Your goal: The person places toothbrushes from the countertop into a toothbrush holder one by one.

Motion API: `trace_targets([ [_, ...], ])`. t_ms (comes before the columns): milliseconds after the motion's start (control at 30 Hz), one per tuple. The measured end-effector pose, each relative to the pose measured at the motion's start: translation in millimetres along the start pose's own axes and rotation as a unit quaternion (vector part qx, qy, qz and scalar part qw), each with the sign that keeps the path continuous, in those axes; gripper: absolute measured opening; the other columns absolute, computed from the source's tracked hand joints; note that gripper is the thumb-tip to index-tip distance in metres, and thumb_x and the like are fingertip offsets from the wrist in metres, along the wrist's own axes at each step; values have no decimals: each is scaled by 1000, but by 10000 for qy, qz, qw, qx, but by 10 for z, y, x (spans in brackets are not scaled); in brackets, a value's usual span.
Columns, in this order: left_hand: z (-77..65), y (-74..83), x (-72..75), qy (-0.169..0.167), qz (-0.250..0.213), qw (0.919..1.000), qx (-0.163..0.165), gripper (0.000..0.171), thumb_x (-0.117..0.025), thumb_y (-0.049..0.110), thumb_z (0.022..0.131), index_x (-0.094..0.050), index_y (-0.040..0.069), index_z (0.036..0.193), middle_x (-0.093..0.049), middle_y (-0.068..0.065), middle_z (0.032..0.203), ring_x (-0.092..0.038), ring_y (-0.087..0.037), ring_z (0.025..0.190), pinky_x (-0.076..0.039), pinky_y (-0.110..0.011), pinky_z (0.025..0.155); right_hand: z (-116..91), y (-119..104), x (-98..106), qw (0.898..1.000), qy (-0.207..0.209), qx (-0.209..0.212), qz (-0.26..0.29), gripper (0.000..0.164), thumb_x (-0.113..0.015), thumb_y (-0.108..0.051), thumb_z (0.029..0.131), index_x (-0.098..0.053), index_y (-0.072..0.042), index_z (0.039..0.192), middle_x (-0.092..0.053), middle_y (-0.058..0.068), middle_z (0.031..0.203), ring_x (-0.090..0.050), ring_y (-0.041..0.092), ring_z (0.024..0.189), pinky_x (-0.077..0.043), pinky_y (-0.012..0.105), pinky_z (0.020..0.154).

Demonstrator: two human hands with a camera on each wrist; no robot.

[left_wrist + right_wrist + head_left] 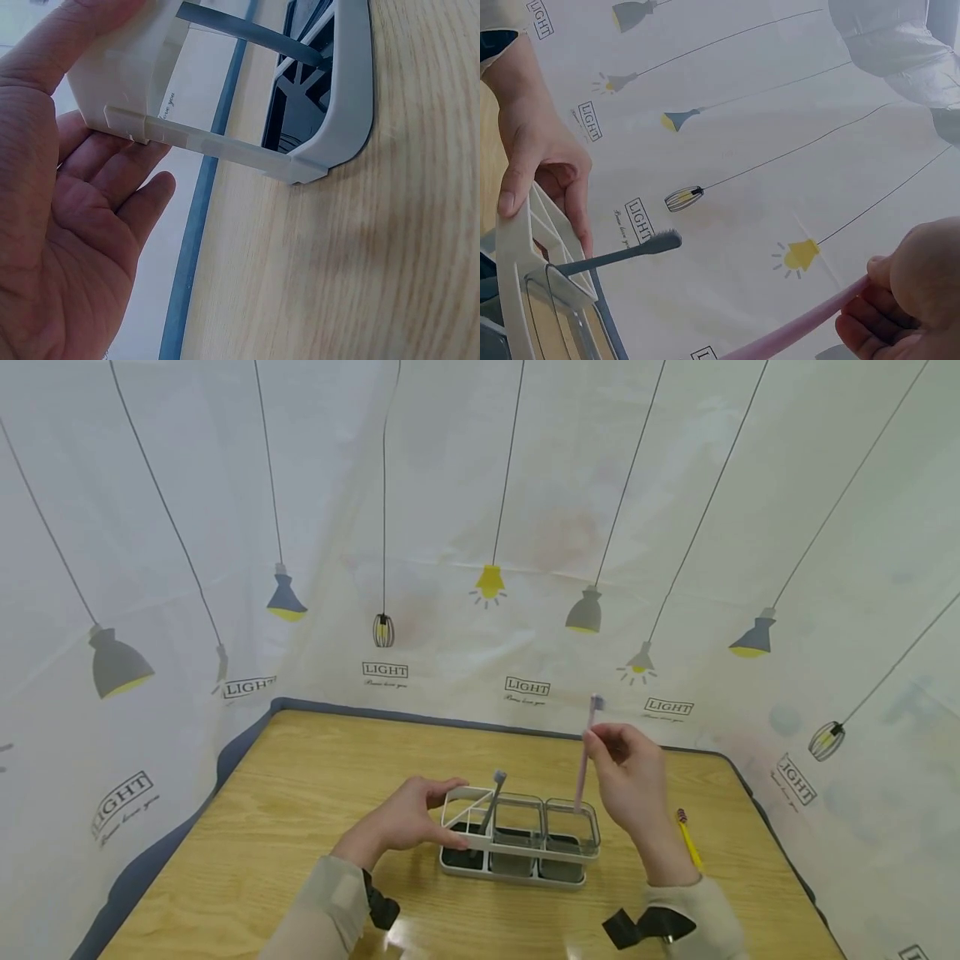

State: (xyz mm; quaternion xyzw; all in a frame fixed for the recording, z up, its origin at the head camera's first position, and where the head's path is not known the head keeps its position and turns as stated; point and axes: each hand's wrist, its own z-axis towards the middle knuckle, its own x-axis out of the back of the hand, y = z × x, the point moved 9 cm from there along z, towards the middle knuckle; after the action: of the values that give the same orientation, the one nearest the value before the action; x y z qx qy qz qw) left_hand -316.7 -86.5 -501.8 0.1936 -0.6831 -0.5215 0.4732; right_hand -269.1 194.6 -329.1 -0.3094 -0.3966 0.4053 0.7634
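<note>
A white toothbrush holder (517, 847) with a dark-bottomed base stands on the table, and two clear cups sit in its middle and right places. My left hand (405, 817) grips its left end, thumb on the near side and fingers at the far side. One grey-blue toothbrush (491, 807) leans upright in the holder's left section; its head shows clearly in the right wrist view. With thumb and fingertips, my right hand (636, 785) pinches a pink toothbrush (582, 767), bristles up. Its lower end is at the right cup (592, 835); how deep it reaches I cannot tell.
Right of the holder, beside my right wrist, a yellow toothbrush (690, 842) lies on the wooden table (300, 785). A pale sheet (450, 485) printed with hanging lamps surrounds the table's back and sides, with a blue strip along the table edge.
</note>
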Motion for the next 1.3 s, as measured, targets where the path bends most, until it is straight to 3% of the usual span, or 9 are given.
trace_targets([
  [567,-18,-16,6,-33,205,9998,22,93,-97,41,77,-54,24,157,-54,-1,156,-51,-29,143,-44,-50,116,1,-280,-394,9947,-313,70,973,7,-71,1,101,-71,8,104,-69,17,95,-67,29,84,-57,21,71],
  [900,-14,-5,7,-64,161,9998,2,94,-97,43,77,-53,22,158,-57,-2,153,-52,-31,142,-43,-52,116,-58,-408,-681,9862,-743,-14,1479,7,-67,4,102,-68,10,105,-68,20,97,-67,37,88,-58,22,73],
  [1100,-3,-12,14,-39,226,9997,25,94,-97,45,76,-54,23,157,-59,1,151,-54,-26,141,-43,-50,117,-116,-438,-840,9849,-897,14,1483,5,-67,4,102,-69,9,103,-68,18,96,-67,40,88,-57,22,72],
  [1300,-6,4,20,-40,204,9998,-9,92,-97,42,78,-55,20,157,-58,2,152,-53,-26,141,-42,-48,117,-219,-390,-1012,9880,-972,-19,1202,4,-70,2,100,-71,4,104,-70,11,96,-70,28,85,-59,25,72],
])
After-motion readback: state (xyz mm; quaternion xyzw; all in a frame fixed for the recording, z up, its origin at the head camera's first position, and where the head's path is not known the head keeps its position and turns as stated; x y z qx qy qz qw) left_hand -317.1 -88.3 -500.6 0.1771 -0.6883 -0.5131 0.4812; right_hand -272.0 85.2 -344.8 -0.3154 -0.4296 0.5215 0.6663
